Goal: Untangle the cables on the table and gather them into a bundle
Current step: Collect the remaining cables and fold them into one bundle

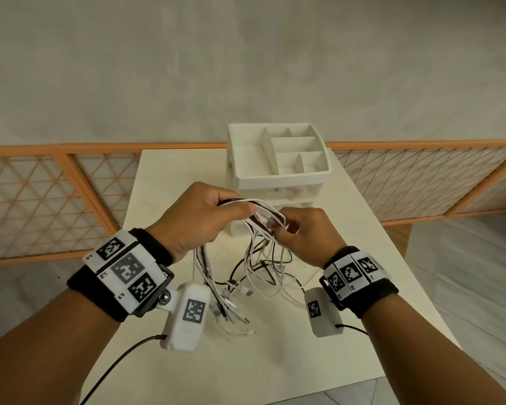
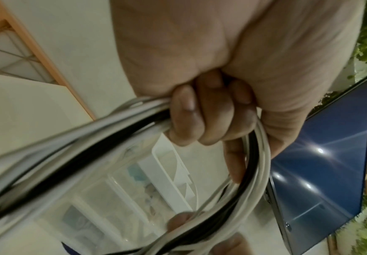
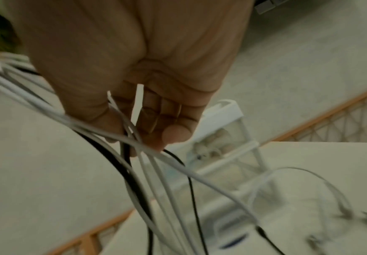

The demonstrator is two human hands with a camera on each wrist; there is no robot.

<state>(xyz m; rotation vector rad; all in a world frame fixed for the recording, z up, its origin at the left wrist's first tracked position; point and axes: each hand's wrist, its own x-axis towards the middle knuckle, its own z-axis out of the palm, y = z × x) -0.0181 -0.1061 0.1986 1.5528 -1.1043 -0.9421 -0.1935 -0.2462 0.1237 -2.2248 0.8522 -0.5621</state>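
Several white and black cables (image 1: pixel 265 213) are looped between my two hands above the table (image 1: pixel 362 302). My left hand (image 1: pixel 205 217) grips one side of the loop in a fist; its wrist view shows the fingers (image 2: pixel 202 119) curled round the cables (image 2: pixel 252 182). My right hand (image 1: pixel 298 229) pinches the other side of the loop, with strands (image 3: pixel 152 165) running between its fingers (image 3: pixel 173 134). Loose ends and plugs (image 1: pixel 234 305) hang down and lie tangled on the table below the hands.
A white organiser box (image 1: pixel 278 159) with open compartments on top and clear drawers stands at the table's far side, just behind the hands. An orange lattice rail (image 1: pixel 56 194) runs behind the table. A dark screen (image 2: pixel 322 165) shows in the left wrist view.
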